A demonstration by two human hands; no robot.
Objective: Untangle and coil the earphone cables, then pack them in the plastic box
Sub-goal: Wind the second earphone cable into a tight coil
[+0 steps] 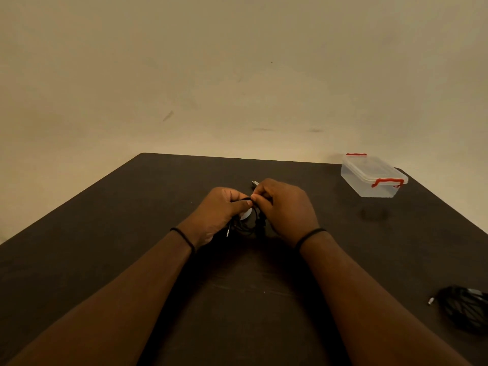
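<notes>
Both hands meet over the middle of the dark table [132,233]. My left hand [219,210] and my right hand [285,207] each pinch a tangled black earphone cable [249,225], whose loops hang between them down to the table; a metal plug shows under the left palm. The clear plastic box [373,177] with red clasps stands at the far right corner, lid on. A second bundle of black cable [462,311] lies at the right edge, apart from both hands.
A plain beige wall [237,75] rises behind the table's far edge. A small white object [245,215] shows between the hands; what it is cannot be told.
</notes>
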